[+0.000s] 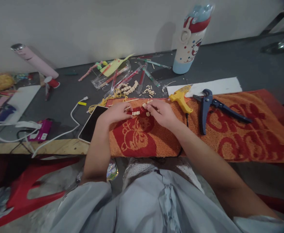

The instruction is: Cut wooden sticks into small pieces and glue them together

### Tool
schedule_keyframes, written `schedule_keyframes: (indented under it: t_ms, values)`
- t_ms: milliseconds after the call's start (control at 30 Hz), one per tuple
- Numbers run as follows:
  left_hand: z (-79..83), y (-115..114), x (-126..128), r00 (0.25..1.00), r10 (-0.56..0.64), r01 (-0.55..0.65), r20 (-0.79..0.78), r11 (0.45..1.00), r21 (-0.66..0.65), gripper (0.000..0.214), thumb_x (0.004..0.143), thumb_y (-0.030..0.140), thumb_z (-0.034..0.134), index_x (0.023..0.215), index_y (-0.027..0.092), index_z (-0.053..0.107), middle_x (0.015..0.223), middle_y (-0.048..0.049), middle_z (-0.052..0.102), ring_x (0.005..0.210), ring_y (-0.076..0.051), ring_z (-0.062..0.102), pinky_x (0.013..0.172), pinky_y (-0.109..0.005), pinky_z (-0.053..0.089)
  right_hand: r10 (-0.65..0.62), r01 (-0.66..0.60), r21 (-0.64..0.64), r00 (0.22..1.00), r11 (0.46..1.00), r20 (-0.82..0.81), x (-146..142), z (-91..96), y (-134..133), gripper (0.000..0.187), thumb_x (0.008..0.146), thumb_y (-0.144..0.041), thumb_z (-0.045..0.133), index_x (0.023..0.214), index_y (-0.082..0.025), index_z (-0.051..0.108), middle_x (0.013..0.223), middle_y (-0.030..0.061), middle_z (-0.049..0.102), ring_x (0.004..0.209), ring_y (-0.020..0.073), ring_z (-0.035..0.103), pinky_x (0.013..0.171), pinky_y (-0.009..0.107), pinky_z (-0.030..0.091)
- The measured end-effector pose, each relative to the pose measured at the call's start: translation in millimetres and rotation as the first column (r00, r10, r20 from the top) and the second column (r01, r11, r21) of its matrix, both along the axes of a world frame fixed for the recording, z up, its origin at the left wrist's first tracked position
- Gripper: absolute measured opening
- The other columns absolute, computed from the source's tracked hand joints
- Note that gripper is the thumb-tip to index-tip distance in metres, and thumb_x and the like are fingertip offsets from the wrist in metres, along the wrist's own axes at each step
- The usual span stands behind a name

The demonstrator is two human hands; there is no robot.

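Right hand [164, 114] pinching small pale pieces [144, 105] over orange towel [171, 139]. Left hand [117, 112] at end of short pale row [136, 113], also over towel; can't tell if gripped. Towel's large red lettering unclear; bottle [189, 53] print looks like "CUTE".

A pale wall [95, 26] backs a dark tabletop [234, 60] with a wooden edge [61, 147]. Below, a red seat [17, 191] stands on grey floor [32, 215].
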State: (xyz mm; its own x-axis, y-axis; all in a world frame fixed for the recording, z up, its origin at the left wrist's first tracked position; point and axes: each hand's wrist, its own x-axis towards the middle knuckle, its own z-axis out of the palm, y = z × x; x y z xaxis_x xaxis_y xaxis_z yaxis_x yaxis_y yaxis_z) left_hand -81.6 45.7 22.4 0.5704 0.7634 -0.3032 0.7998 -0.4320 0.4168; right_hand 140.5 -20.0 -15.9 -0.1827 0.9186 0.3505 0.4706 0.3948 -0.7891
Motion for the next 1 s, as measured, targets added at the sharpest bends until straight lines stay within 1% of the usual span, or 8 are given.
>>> schedule_keyframes:
  t_ms: [133, 433, 600, 800, 933, 1000]
  values:
    - [-1.8, 1.0, -0.6, 0.999, -0.032, 0.032, 0.000, 0.999, 0.024, 0.022, 0.075, 0.031, 0.064, 0.092, 0.018, 0.062, 0.085, -0.0024, 0.064, 0.076, -0.018, 0.057, 0.067, -0.027, 0.037, 0.008, -0.008, 0.004, 1.000, 1.000, 0.016, 0.0, -0.1, 0.5, 0.023, 0.095, -0.025, 0.045, 0.081, -0.019, 0.063, 0.075, 0.0066, 0.068, 0.078, 0.0214, 0.061, 0.073, 0.033, 0.043]
    - [-0.8, 0.1, 0.4, 0.999, -0.045, 0.045, 0.011, 0.999, 0.030, 0.018, 0.076, 0.029, 0.062, 0.090, 0.018, 0.062, 0.084, -0.0015, 0.064, 0.073, -0.016, 0.056, 0.066, -0.027, 0.037, 0.013, -0.013, 0.004, 0.999, 1.000, 0.051, -0.1, -1.0, 0.7, 0.025, 0.095, -0.026, 0.044, 0.079, -0.018, 0.062, 0.076, 0.0077, 0.068, 0.077, 0.0217, 0.062, 0.073, 0.034, 0.043]
    - [-0.8, -0.1, 0.5, 0.998, -0.054, 0.053, 0.014, 0.998, 0.019, 0.021, 0.076, 0.032, 0.062, 0.093, 0.018, 0.063, 0.085, -0.0017, 0.065, 0.074, -0.017, 0.057, 0.066, -0.027, 0.038, 0.017, -0.018, 0.011, 0.999, 1.000, 0.049, -0.3, -0.6, 0.6, 0.026, 0.095, -0.025, 0.045, 0.074, -0.019, 0.059, 0.075, 0.0071, 0.067, 0.077, 0.0212, 0.061, 0.074, 0.033, 0.043]
    - [-1.6, 0.6, -1.1, 1.000, -0.014, 0.013, 0.019, 1.000, 0.010, 0.025, 0.075, 0.033, 0.064, 0.095, 0.019, 0.062, 0.085, -0.0011, 0.064, 0.074, -0.016, 0.057, 0.067, -0.027, 0.038, 0.017, -0.017, 0.006, 0.999, 1.000, 0.046, 0.0, -0.8, 0.5, 0.025, 0.095, -0.025, 0.045, 0.074, -0.020, 0.058, 0.075, 0.0065, 0.066, 0.077, 0.0207, 0.061, 0.074, 0.033, 0.043]
    - [2.9, -1.9, 0.4, 0.999, 0.042, -0.043, 0.016, 0.999, 0.028, 0.026, 0.073, 0.034, 0.065, 0.093, 0.019, 0.060, 0.076, 0.0003, 0.060, 0.069, -0.017, 0.056, 0.062, -0.027, 0.037, 0.010, -0.011, 0.012, 0.999, 1.000, 0.047, 0.0, -1.5, 1.0, 0.025, 0.094, -0.025, 0.046, 0.073, -0.020, 0.057, 0.075, 0.0062, 0.066, 0.076, 0.0205, 0.061, 0.074, 0.033, 0.043]
    - [4.7, -3.2, 1.1, 0.996, 0.091, -0.092, 0.021, 0.994, 0.066, 0.031, 0.074, 0.032, 0.064, 0.101, 0.019, 0.059, 0.073, 0.0006, 0.059, 0.067, -0.017, 0.056, 0.061, -0.028, 0.038, 0.015, -0.015, 0.015, 0.999, 1.000, 0.049, 0.0, -1.3, 1.1, 0.025, 0.094, -0.026, 0.045, 0.073, -0.020, 0.057, 0.075, 0.0064, 0.067, 0.077, 0.0208, 0.061, 0.074, 0.033, 0.043]
